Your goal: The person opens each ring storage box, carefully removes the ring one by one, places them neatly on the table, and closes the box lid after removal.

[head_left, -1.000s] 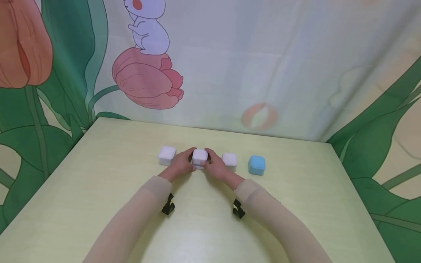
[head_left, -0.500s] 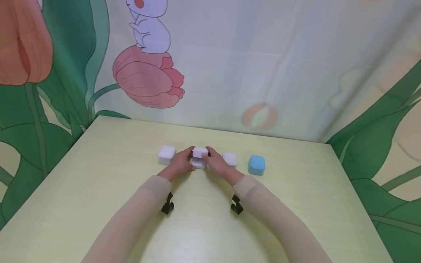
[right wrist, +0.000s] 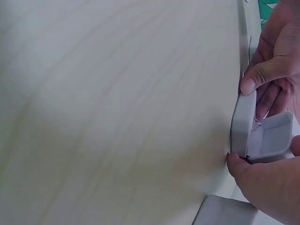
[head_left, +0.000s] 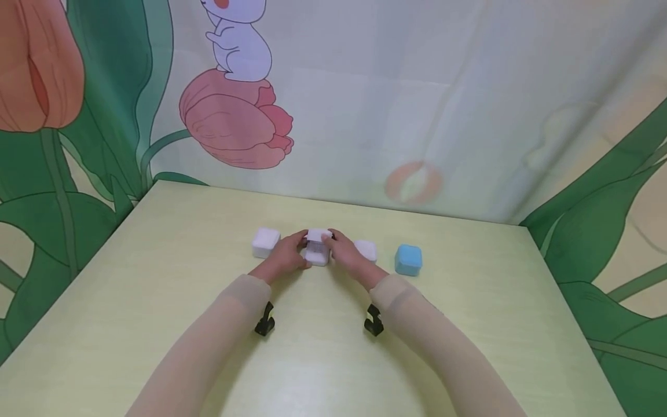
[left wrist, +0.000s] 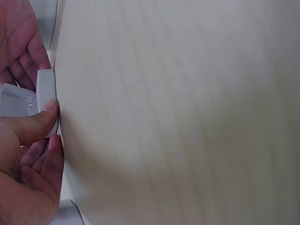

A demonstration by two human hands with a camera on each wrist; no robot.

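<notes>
In the head view a small white jewelry box (head_left: 316, 260) stands on the table with its lid (head_left: 316, 234) raised. My left hand (head_left: 285, 255) grips its left side, the thumb at the front of the base. The right hand (head_left: 346, 255) holds the right side, its thumb on the lid. Inside, a small sparkling piece of jewelry with a fine chain (left wrist: 32, 102) shows in both wrist views; its exact kind is hard to tell. The white base (right wrist: 243, 124) rests between the hands in the right wrist view.
A closed white box (head_left: 266, 242) sits left of the hands. Another white box (head_left: 367, 249), partly covered by the right hand, and a light blue box (head_left: 409, 260) are on the right. The pale table (head_left: 156, 278) ends at a curtain (head_left: 354, 127) printed with flowers.
The jewelry box's lid has swung up and back, from almost closed to standing open, so the inside now shows. Both hands have stayed around the box.
</notes>
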